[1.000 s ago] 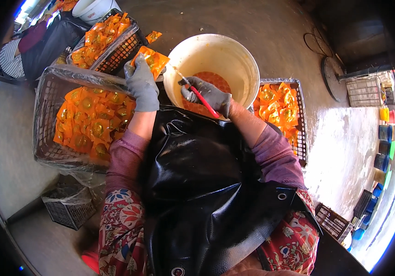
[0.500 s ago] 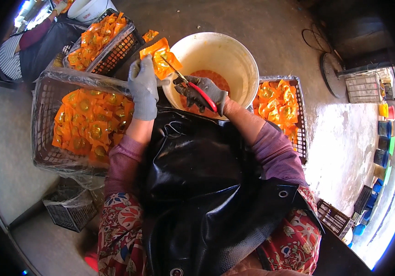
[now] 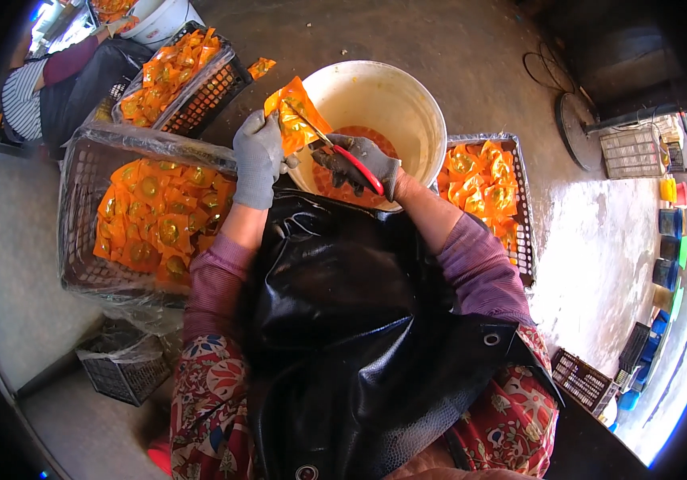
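Note:
My left hand (image 3: 258, 156), in a grey glove, is closed on the lower left side of an orange foil packet (image 3: 289, 104) held over the left rim of a white bucket (image 3: 407, 96). My right hand (image 3: 367, 166), in a darker, stained glove, grips red-handled scissors (image 3: 356, 166). The scissor blades lie across the packet, pointing to the upper left; whether they cut into it cannot be made out. Reddish-orange contents (image 3: 371, 144) show at the bottom of the bucket. To the left, a plastic-lined crate (image 3: 79, 232) holds many similar orange packets (image 3: 159, 216).
Another crate of orange packets (image 3: 483, 184) stands right of the bucket. A dark crate (image 3: 207, 92) of packets stands beyond the left one, with a loose packet (image 3: 261, 68) beside it. At the far left, a co-worker's arm (image 3: 71, 60) reaches toward another white bucket (image 3: 163, 22).
My left hand and the packet have moved a little to the right, nearer the bucket's opening. The packet is now tilted differently, and the scissors have shifted slightly right with my right hand.

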{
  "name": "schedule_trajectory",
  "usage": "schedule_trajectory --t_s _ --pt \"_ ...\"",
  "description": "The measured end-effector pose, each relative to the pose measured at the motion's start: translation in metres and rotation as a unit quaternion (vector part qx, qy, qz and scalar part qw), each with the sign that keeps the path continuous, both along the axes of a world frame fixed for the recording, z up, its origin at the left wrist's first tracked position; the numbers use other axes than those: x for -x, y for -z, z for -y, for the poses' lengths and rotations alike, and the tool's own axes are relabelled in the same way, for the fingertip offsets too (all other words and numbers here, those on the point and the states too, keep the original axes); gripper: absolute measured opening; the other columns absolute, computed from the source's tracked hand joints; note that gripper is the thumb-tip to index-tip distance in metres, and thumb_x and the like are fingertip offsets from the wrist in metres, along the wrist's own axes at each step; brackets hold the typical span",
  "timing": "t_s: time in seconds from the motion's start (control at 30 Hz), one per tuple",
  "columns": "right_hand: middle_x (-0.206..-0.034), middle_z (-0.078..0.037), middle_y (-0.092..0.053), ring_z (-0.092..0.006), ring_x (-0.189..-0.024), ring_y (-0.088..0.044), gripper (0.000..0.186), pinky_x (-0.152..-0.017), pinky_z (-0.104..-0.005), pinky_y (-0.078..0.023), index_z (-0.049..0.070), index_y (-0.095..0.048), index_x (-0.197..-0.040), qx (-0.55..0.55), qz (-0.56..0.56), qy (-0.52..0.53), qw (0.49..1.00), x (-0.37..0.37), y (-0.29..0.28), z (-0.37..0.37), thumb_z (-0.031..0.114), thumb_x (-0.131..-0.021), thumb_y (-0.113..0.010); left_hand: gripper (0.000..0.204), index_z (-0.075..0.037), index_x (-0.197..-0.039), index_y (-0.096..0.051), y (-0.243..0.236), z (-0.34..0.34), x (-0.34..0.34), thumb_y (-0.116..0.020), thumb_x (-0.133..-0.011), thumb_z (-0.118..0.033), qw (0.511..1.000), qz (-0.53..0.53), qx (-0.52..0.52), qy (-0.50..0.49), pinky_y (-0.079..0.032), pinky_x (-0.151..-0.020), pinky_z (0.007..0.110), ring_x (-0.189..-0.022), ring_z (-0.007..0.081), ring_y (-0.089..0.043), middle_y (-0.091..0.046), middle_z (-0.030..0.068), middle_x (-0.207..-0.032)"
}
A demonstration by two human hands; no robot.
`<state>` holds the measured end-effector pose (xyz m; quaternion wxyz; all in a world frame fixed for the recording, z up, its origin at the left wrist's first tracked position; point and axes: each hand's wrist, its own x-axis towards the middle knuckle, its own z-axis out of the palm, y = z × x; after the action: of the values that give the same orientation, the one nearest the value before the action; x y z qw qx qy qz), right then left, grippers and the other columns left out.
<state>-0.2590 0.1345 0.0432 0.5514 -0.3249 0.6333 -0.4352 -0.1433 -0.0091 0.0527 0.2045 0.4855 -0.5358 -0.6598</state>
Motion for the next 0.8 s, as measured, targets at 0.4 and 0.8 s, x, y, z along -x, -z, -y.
schedule_trajectory --t_s 0.4,0.8 --pt "-0.076 -0.002 -0.062 -0.007 -0.058 -0.058 0.041 -0.048 -0.022 -0.047 0.008 -0.052 -0.123 0.031 -0.052 -0.036 0.998 0.006 0.007 -0.001 0.031 -0.09 -0.058 0.015 -0.002 -0.092 -0.063 0.039 0.022 -0.003 -0.058 -0.088 -0.016 0.973 -0.126 0.186 0.048 -0.047 -0.054 0.023 -0.067 0.0063 -0.055 -0.059 0.0005 -0.076" --pt "-0.066 -0.006 -0.062 -0.0103 -0.046 -0.056 0.05 -0.041 -0.0236 -0.045 0.004 -0.054 -0.12 0.025 0.076 -0.036 0.996 0.002 0.001 -0.003 0.04 -0.087 -0.06 0.021 -0.002 -0.105 -0.062 0.01 0.001 0.008 -0.059 -0.088 -0.013 0.979 -0.193 -0.056 0.033 -0.053 -0.049 0.025 -0.067 0.0132 -0.064 -0.065 0.0075 -0.085"
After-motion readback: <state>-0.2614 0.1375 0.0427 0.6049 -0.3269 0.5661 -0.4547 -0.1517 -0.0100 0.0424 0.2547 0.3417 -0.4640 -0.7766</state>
